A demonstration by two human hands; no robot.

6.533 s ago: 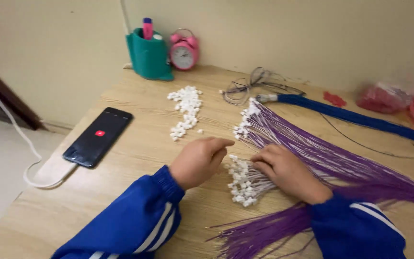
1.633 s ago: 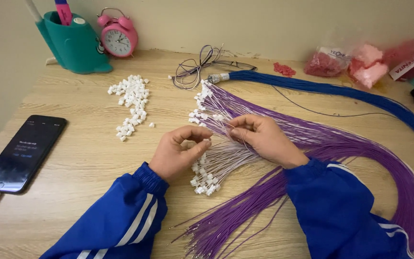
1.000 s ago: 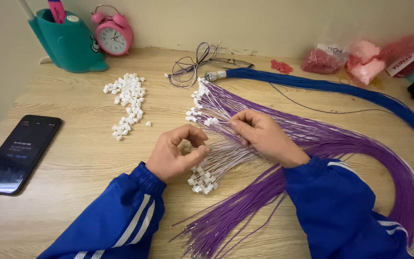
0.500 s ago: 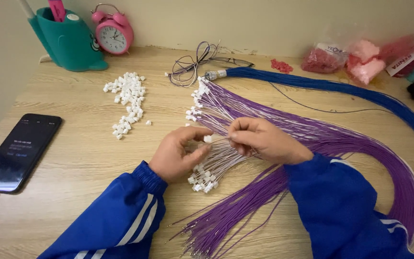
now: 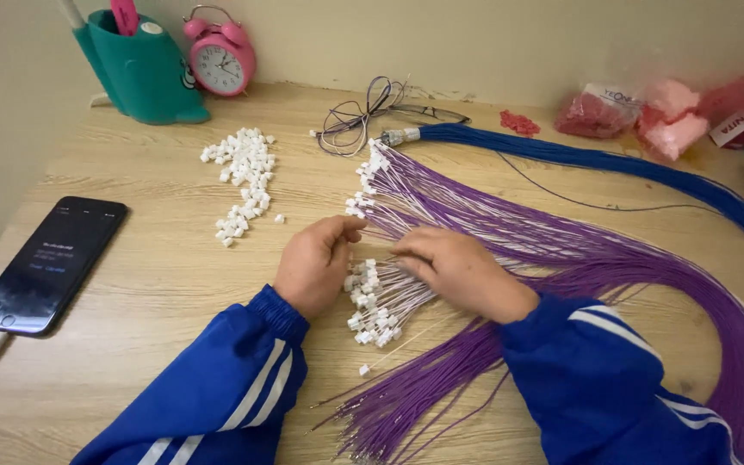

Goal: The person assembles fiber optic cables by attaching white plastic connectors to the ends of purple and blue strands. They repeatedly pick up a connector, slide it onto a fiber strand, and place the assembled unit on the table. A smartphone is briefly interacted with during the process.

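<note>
- Our left hand (image 5: 313, 263) rests on the wooden table (image 5: 157, 293) near the middle, fingers curled narrow, with the fingertips at the white connector ends (image 5: 374, 297) of the purple wires (image 5: 561, 258); whether it pinches one we cannot tell.
- Our right hand (image 5: 462, 271) lies just right of it, palm down over the same wires, fingers nearly closed and pressing on the thin strands.
- The purple wires fan from the white tips between our hands, sweep right and curl back toward the near edge, where loose ends spread out.
- A second row of white tips (image 5: 370, 176) lies farther off, at the far end of the purple fan.
- A pile of loose white connectors (image 5: 241, 176) sits to the far left of our hands, well apart.
- A blue wire bundle (image 5: 613, 164) runs along the far right.
- A dark phone (image 5: 49, 263) lies at the left edge.
- A teal pen holder (image 5: 144, 73) and a pink alarm clock (image 5: 221, 60) stand at the far left by the wall.
- Pink bags (image 5: 647, 112) sit far right.
</note>
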